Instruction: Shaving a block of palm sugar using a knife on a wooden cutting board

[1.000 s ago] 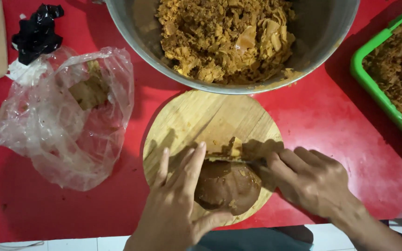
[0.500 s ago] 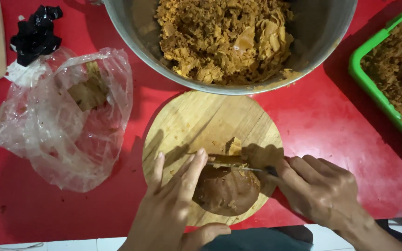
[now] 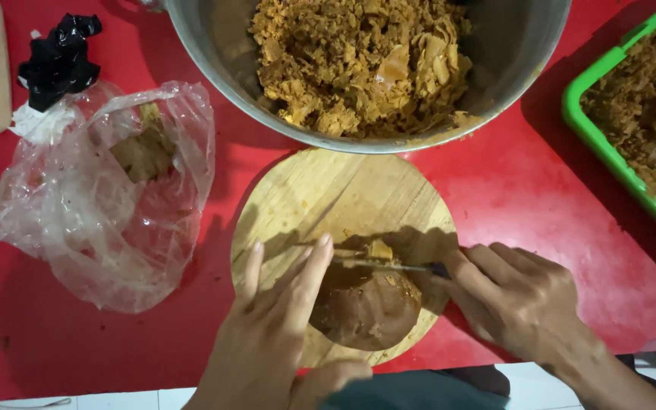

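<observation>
A brown block lies on a pale wooden board, on a red table, near a green tray.

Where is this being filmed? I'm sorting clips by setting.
Most likely a kitchen or food-preparation table. The right hand draws a knife across a brown block on a round wooden board, steadied by the left hand, beside a large metal bowl of shredded brown food.
</observation>
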